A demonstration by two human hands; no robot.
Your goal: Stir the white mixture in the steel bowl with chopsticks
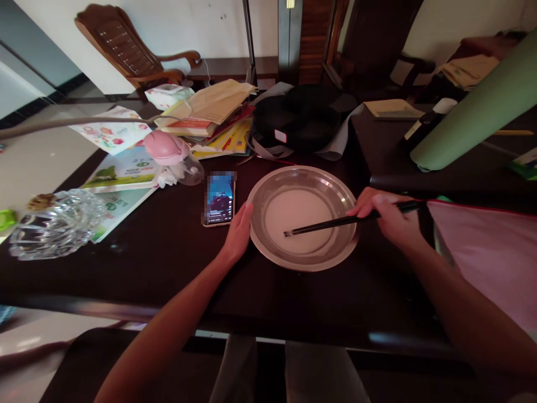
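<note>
A round metal pan [268,193] holding a shallow white liquid [300,212] sits on the dark table [168,263]. My right hand [388,215] is closed around a pair of black chopsticks [331,224], whose tips dip into the liquid near the pan's middle. My left hand [239,232] rests flat against the pan's left rim, fingers stretched out together, holding nothing. A phone [220,198] with a lit screen lies just left of that hand.
A cut-glass dish [54,224] stands at the far left. Booklets [121,170], a pink object [165,148], stacked books [210,109] and a black bag [300,117] crowd the back. A green roll [474,106] and a pink bag [482,252] are at the right.
</note>
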